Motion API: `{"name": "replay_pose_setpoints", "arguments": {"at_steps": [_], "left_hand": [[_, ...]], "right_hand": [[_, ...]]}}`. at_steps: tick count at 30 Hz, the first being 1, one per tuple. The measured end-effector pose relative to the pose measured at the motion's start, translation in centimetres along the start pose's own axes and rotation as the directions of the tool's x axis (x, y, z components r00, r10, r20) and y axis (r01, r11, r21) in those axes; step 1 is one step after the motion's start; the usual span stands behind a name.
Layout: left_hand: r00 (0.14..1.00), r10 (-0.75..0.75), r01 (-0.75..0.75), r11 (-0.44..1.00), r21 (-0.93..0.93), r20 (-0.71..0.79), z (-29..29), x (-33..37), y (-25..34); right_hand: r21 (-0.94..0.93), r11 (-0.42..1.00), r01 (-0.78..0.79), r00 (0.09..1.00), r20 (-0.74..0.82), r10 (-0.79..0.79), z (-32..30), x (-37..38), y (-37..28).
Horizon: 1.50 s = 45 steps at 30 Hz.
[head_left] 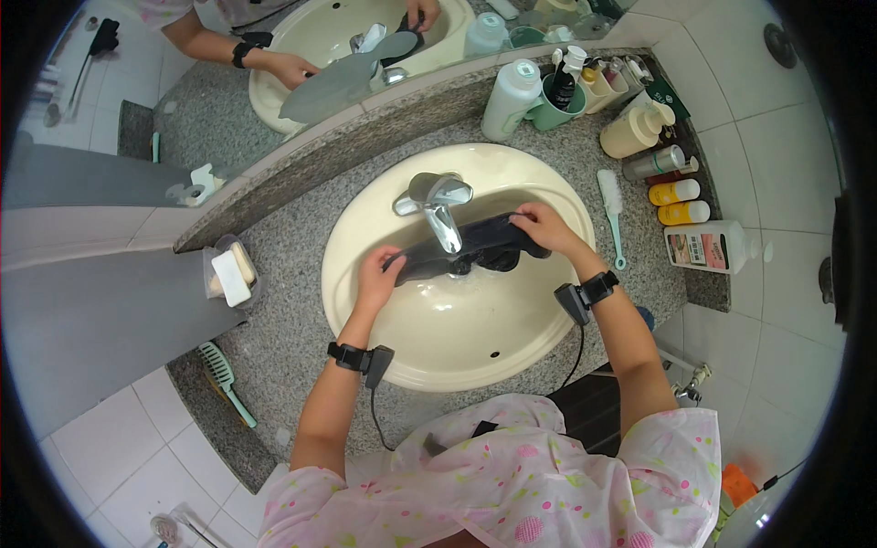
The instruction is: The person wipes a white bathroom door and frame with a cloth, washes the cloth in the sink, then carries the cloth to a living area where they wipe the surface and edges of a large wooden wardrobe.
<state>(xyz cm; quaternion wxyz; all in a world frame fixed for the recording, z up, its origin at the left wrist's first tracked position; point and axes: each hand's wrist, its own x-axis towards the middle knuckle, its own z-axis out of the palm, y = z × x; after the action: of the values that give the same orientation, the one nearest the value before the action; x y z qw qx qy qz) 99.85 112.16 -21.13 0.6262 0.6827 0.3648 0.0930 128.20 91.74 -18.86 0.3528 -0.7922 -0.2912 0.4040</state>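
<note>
A dark, wet-looking black cloth [484, 239] is stretched between my hands over the back part of the cream sink [438, 342]. Its exact kind does not show. My left hand [376, 276] pinches the left end, fingertips and thumb closed on the fabric. At the other end, my right hand [546, 228] grips the cloth's upper edge, and a bunched fold hangs down below it. The chrome faucet [440, 205] reaches over the cloth's middle, its spout tip in front of the fabric. Below the spout, the wet basin glistens.
A white brush with a blue handle [611, 219] lies right of the sink. Behind it stand bottles, a green cup [553, 114] and a pump dispenser [637, 128]. Left are a soap dish [219, 274] and a green comb [224, 379]. A mirror [210, 119] lines the back.
</note>
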Motion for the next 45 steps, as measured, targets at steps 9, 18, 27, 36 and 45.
{"name": "replay_pose_setpoints", "arguments": {"at_steps": [9, 18, 27, 36, 45], "left_hand": [[0.979, -0.008, -0.007, 0.998, -0.070, -0.204, -2.8, -2.9, 2.4], [0.966, 0.220, -0.247, 0.940, 0.237, 0.134, 3.6, -6.4, 7.8], [0.947, 0.093, -0.082, 0.995, -0.050, 0.308, 5.8, -4.4, 1.3], [0.977, 0.003, -0.051, 0.974, 0.221, 0.213, 7.3, -2.7, 1.1], [0.919, 0.393, -0.368, 0.820, 0.438, 0.034, 6.3, -1.3, 1.7]], "right_hand": [[0.142, 0.990, 0.022, 0.985, 0.168, -0.046, 5.8, 0.2, -1.4], [0.186, 0.950, 0.249, 0.956, 0.111, -0.272, 13.6, -4.3, -2.6], [0.631, 0.771, -0.085, 0.993, 0.117, 0.013, 10.9, -8.5, -6.7], [0.810, 0.586, -0.020, 0.974, -0.116, 0.194, 7.3, -7.1, -5.1], [-0.251, 0.966, 0.068, 0.978, -0.174, -0.114, 7.4, -2.7, -1.7]]}}
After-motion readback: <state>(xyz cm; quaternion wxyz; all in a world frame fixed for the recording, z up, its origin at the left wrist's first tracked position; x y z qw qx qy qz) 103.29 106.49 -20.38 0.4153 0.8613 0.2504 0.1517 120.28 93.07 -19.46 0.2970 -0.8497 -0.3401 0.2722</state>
